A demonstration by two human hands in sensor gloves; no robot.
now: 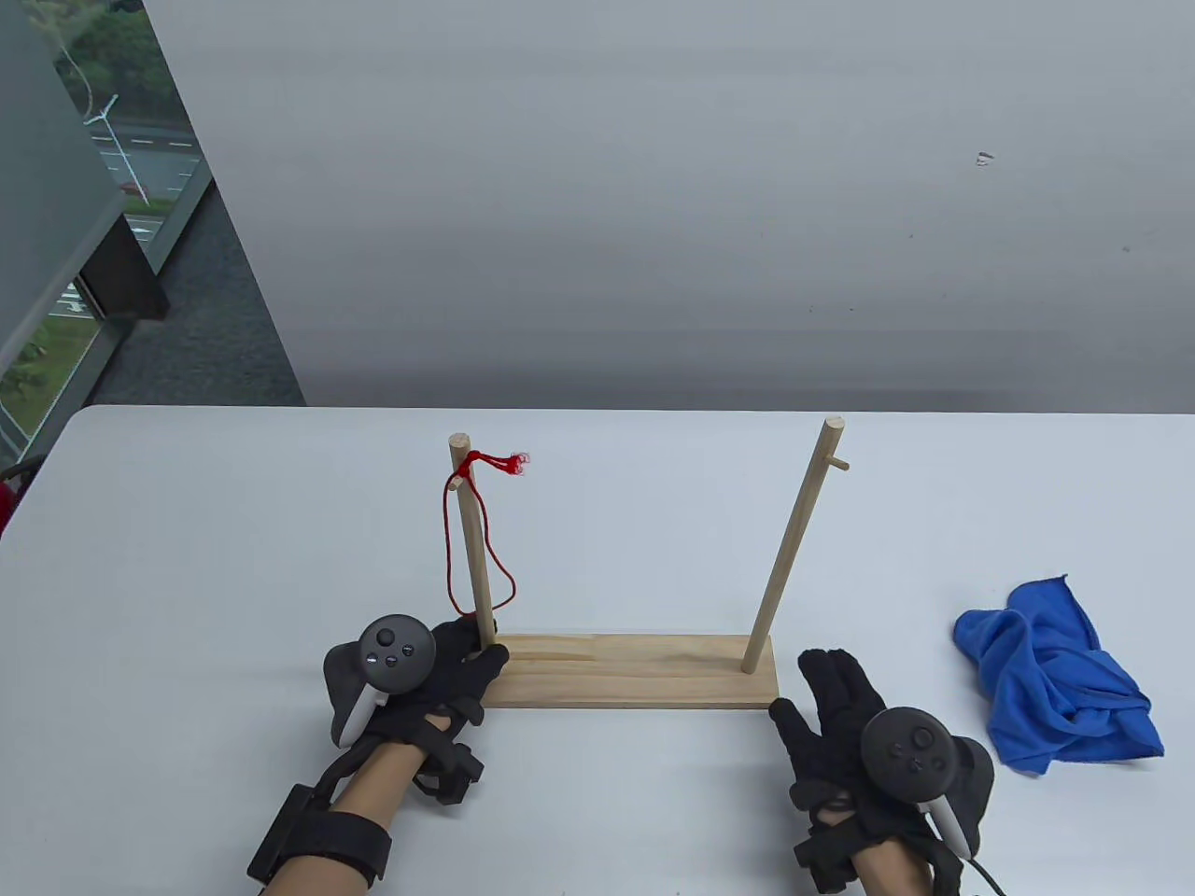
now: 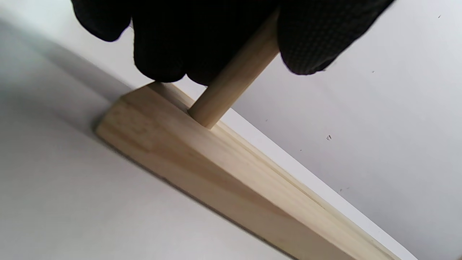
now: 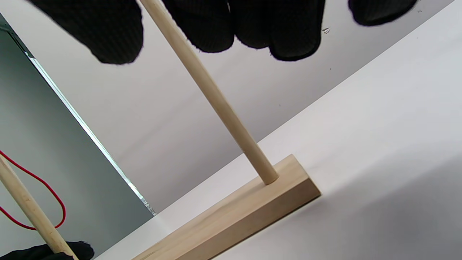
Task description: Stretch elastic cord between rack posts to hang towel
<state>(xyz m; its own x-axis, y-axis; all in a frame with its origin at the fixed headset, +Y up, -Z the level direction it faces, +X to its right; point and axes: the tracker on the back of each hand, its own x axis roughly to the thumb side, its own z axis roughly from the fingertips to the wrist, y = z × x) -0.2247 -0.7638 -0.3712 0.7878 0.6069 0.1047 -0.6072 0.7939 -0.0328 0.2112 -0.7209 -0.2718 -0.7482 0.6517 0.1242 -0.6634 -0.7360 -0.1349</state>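
**Cord on one post only, towel not hung yet**

Table (image 1: pixel 233 523) is white, w/ a wooden rack sitting near the front edge. Rack base (image 1: pixel 635 670) is a flat plank w/ two upright posts. Towel (image 1: pixel 1055 677) is blue, crumpled in a heap on the table, well right of the rack and touching nothing else.

Left post (image 1: pixel 471 541) stands straight; right post (image 1: pixel 794 546) leans a bit and has a small peg near its top. Left hand (image 1: pixel 439 672) is at the foot of the left post: wrist view shows the gloved fingers (image 2: pixel 162 47) wrapped round the dowel just above the base, so it's gripping the post, prob. to steady the rack. Right hand (image 1: pixel 840 728) lies just beside the right end of the base, fingers spread and apart, holding nothing; can't tell if it's resting on the table or just above it.

Cord (image 1: pixel 467 537) is red, knotted near the top of the left post, w/ a slack loop hanging down beside it.

Progress, as I judge it: early. One end anchored, that's all. Left to do: take the loop, stretch it across to the right post's peg, then drape the towel over it.
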